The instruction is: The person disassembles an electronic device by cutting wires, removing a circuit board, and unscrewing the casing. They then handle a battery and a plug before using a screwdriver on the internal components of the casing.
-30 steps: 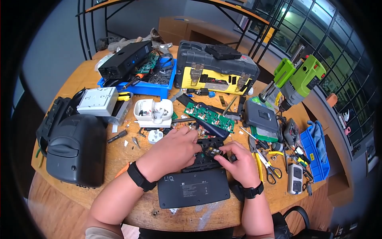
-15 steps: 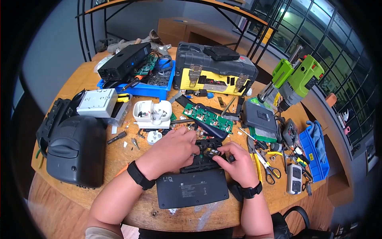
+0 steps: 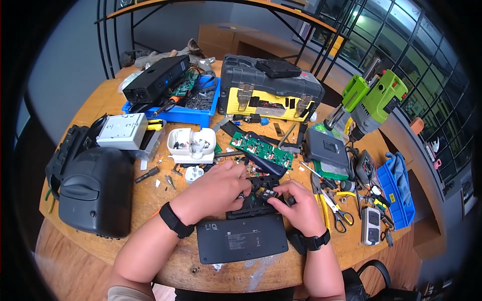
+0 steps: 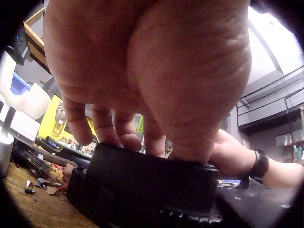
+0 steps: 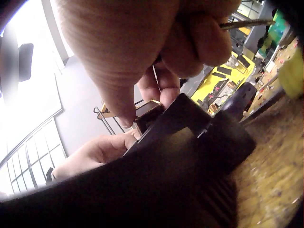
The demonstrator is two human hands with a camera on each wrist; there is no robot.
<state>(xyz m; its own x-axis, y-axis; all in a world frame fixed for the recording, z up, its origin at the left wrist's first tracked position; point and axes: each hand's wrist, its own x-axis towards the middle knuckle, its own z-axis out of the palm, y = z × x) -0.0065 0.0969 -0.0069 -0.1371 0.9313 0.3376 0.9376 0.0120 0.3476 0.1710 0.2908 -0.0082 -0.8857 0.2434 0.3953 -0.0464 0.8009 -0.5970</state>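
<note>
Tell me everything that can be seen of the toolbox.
The toolbox stands upright, lid apparently shut, at the back of the table. It looks like plastic: dark grey lid and ends, yellow front with black patches, a pale strip and two see-through latches. A black box rests on its lid; whether the blue tray beside it touches, I cannot tell.

The black panel [image 3: 242, 246] bears "LIQ" in handwriting.

I log the right hand [image 3: 298, 203] pinching a small dark module [image 3: 266, 193] above the black housing [image 3: 247, 212], left hand [image 3: 217, 189] at the housing's left side, labelled panel [image 3: 242, 239] nearest on the table [image 3: 196, 271].
</note>
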